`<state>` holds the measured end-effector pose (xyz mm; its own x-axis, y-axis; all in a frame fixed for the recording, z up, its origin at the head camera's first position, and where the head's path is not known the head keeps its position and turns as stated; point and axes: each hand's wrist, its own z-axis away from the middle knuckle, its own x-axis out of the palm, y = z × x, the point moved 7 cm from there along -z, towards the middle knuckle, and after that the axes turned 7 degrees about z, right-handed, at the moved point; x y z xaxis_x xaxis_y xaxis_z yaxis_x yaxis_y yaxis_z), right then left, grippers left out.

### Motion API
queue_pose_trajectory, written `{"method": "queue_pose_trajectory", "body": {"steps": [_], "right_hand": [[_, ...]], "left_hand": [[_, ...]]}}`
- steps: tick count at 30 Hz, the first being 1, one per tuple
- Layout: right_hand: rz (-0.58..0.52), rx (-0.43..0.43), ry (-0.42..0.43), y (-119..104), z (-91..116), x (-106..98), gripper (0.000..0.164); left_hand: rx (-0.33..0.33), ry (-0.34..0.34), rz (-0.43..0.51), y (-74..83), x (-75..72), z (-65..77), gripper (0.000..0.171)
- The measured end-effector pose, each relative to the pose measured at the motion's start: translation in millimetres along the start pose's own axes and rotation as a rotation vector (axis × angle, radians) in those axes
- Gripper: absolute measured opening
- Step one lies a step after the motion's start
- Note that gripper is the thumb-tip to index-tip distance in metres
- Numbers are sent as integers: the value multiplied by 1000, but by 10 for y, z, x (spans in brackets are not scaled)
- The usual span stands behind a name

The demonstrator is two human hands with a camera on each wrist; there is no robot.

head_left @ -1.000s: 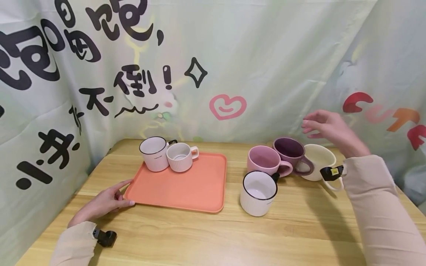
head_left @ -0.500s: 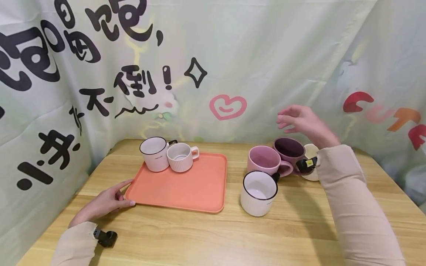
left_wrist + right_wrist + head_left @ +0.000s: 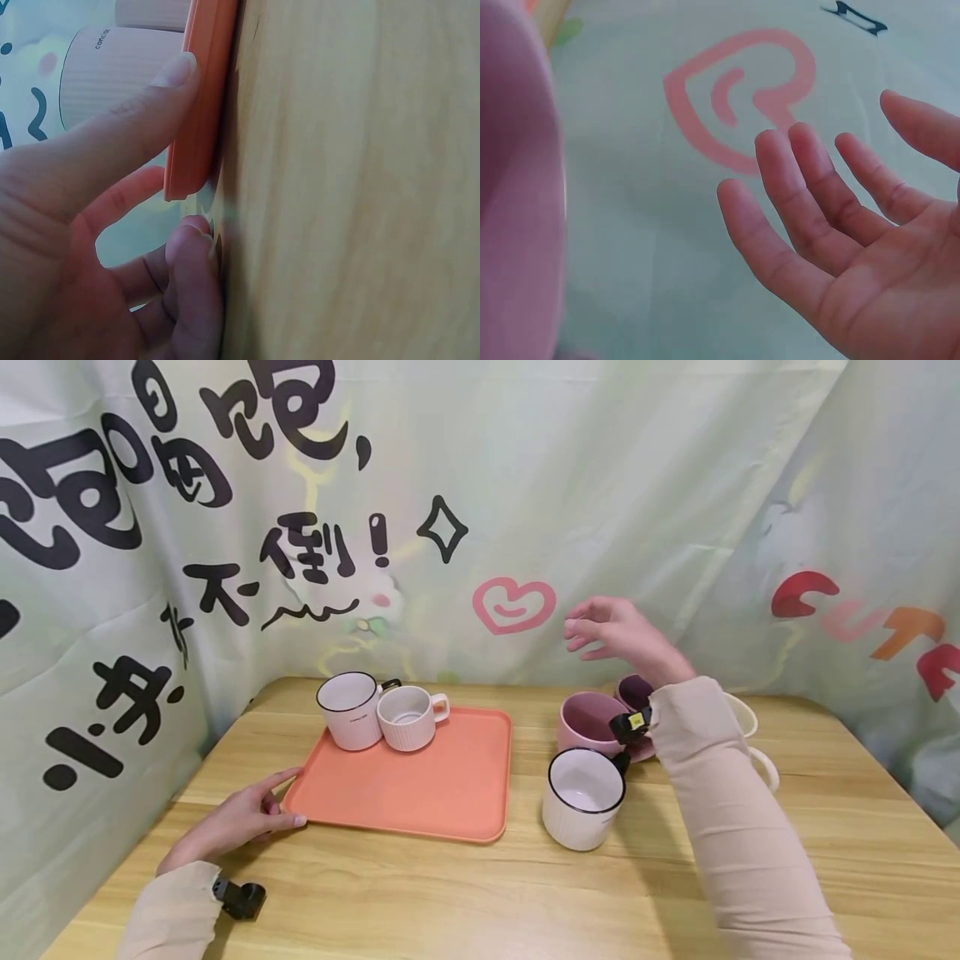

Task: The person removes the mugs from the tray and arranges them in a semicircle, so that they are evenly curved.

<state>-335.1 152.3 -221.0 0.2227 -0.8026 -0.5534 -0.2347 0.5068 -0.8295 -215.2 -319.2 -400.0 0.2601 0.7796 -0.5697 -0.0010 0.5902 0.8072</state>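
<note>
Hanging behind everything is a pale green backdrop (image 3: 637, 468), with chunky black characters and a pink heart (image 3: 477, 607) printed on it. Below that you've got a light wood table (image 3: 465, 902), and on its left half sits an orange tray (image 3: 442, 793). Left hand (image 3: 238, 817) is clamped lightly on the tray's near left corner, thumb on the front edge and index finger round the side, other fingers curled by the tabletop. Right hand (image 3: 618, 633) is up in the air above the mugs on the right, fingers loosely bent and apart.

Now the mugs, all upright: a white black-rimmed mug (image 3: 581, 818) stands nearest the person, with a pink mug (image 3: 588, 718) just behind it. A dark purple mug (image 3: 632, 690) and a cream mug (image 3: 745, 714) are partly hidden by the right arm. On the tray's back left, another black-rimmed mug (image 3: 351, 727) sits beside a small ribbed mug (image 3: 405, 731); can't tell if they touch.
</note>
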Motion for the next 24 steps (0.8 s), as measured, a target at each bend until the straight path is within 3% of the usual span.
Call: {"method": "queue_pose_trajectory", "body": {"steps": [16, 24], "right_hand": [[-120, 51, -84, -84, -246, 595, 32], [-186, 77, -85, -106, -305, 853, 33]], "left_hand": [[9, 8, -9, -5, 2, -8, 87], [12, -3, 2, 2, 3, -12, 87]]}}
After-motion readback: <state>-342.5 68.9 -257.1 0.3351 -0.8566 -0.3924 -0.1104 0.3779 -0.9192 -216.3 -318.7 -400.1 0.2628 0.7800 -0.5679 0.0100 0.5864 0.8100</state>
